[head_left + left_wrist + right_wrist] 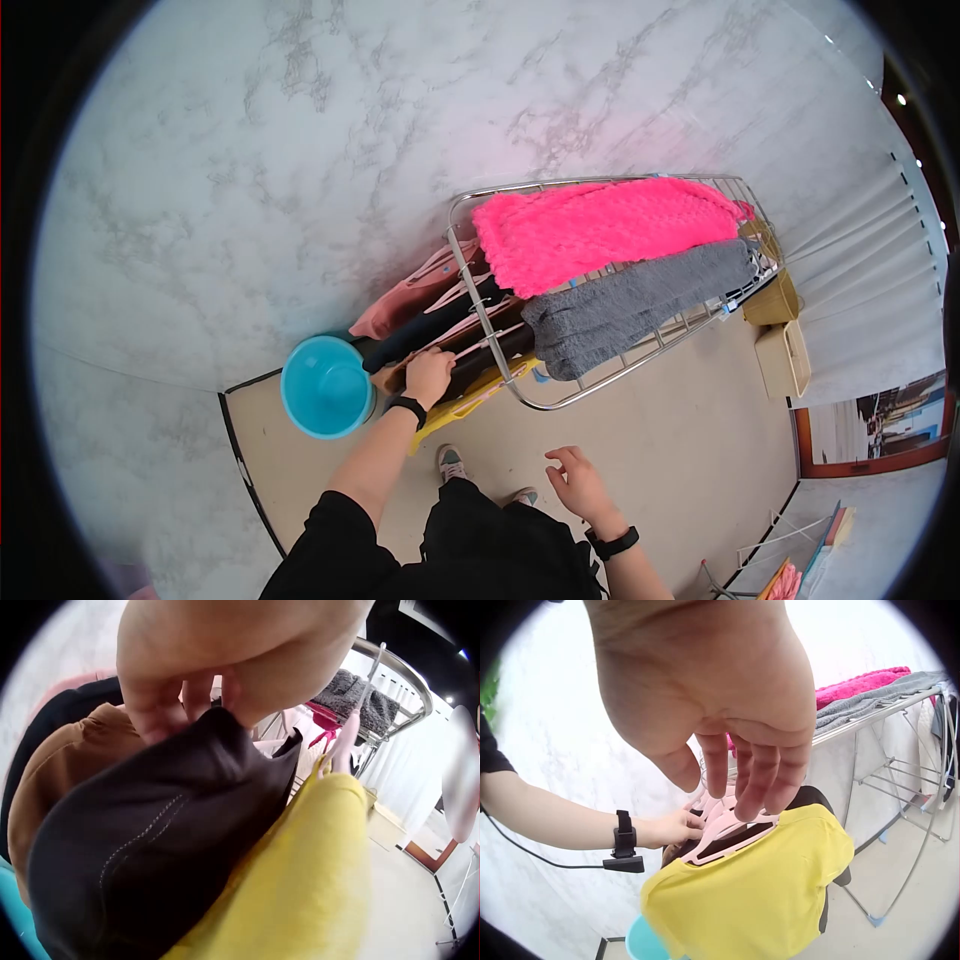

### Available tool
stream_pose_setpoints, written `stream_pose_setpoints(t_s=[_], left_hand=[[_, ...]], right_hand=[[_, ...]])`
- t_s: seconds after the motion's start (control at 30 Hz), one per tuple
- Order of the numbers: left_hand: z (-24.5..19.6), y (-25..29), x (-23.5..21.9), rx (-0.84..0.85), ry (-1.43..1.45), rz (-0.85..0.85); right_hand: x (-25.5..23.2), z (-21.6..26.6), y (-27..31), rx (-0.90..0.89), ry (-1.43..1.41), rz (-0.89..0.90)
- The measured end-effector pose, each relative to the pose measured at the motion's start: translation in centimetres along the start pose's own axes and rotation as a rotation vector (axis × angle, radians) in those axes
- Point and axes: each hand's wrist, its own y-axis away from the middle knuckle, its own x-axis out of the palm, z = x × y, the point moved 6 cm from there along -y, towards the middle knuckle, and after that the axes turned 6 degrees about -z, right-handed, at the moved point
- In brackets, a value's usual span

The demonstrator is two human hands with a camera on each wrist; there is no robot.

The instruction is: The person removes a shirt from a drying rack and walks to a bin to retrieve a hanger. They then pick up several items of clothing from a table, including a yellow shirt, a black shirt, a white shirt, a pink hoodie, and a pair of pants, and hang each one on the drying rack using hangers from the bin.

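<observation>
Dark garment (pixel 165 847) pinched in left hand (pixel 428 373) grip (arm outstretched), right hand (pixel 578 487) loose, empty.

Left hand (pixel 225 660) fingers (pixel 154 712) pinch dark garment (pixel 157 832); yellow garment (pixel 300 885) beside, brown garment (pixel 60 772) behind.
</observation>
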Motion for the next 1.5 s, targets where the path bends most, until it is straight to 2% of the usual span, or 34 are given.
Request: stream_pose_setpoints(t_s=[0.1, 0.17, 0.23, 0.3, 0.37, 0.43, 0.5, 0.57, 0.7, 0.77, 0.83, 0.87, 0.9, 0.97, 1.0, 1.07, 1.2, 1.33, 1.47, 1.5], left_hand=[[0.6, -0.6, -0.5, 0.047, 0.011, -0.053], [0.4, -0.8, -0.4, 0.094, 0.029, 0.031], [-0.1, -1.3, -1.2, 0.094, 0.111, 0.012], [0.0, -1.9, -3.7, 0.033, 0.017, -0.310], [1.7, -1.9, -3.2, -0.022, -0.020, -0.307], [3.4, -1.6, -1.0, 0.008, -0.141, -0.015], [4.5, -1.7, -0.4, 0.011, -0.098, 0.016], [5.5, -2.0, -0.2, -0.064, -0.054, 0.004], [6.2, -3.9, -2.2, -0.051, -0.100, -0.080], [6.6, -4.3, -2.2, -0.061, -0.110, -0.045], [2.7, -4.3, -5.2, 0.115, -0.046, -0.299], [1.9, -3.9, -4.6, 0.174, 0.045, -0.257], [0.6, -3.3, -3.8, 0.227, 0.135, -0.143], [-1.5, -1.8, -2.6, 0.319, 0.128, -0.004], [-1.1, -1.3, -1.9, 0.320, 0.129, -0.001], [0.7, -0.8, 1.2, 0.185, 0.060, 0.145], [0.8, -1.6, 0.1, 0.107, -0.026, 0.070], [1.7, -2.2, -0.3, 0.029, -0.046, 0.051], [1.2, -2.4, -0.9, -0.004, -0.009, -0.022], [-1.0, -2.5, -3.2, 0.096, 0.006, -0.176]], right_hand=[[-0.6, 0.4, 0.2, 0.015, 0.015, -0.016], [-0.7, 0.4, 0.2, 0.018, 0.017, -0.013], [-0.6, 0.3, 0.1, 0.025, 0.016, -0.005], [-0.7, 0.3, 0.0, 0.023, 0.015, -0.008], [-0.4, -0.3, 0.0, 0.014, -0.003, -0.027], [-0.1, -0.2, 0.0, 0.004, -0.025, -0.045], [0.0, 0.1, -0.1, 0.010, -0.021, -0.030], [0.1, 0.2, 0.0, 0.024, -0.030, -0.032], [0.5, -0.1, -0.2, 0.038, -0.012, -0.002], [0.4, 0.0, -0.4, 0.037, -0.006, 0.001], [0.4, -0.1, -0.5, 0.038, -0.003, 0.006], [0.6, -0.2, -0.7, 0.027, -0.007, 0.002], [0.9, -0.2, -0.7, 0.018, -0.015, -0.001], [1.5, 0.0, -0.9, 0.025, -0.007, 0.023], [1.7, 0.1, -1.1, 0.025, 0.010, 0.042], [1.6, 0.8, -1.2, 0.011, 0.030, 0.046], [1.5, 1.1, -1.8, -0.059, 0.033, 0.029], [2.2, 3.0, -5.5, -0.149, 0.125, 0.027], [2.1, 5.5, -10.6, -0.118, 0.071, -0.156], [2.0, 5.5, -11.5, -0.116, 0.045, -0.223]])
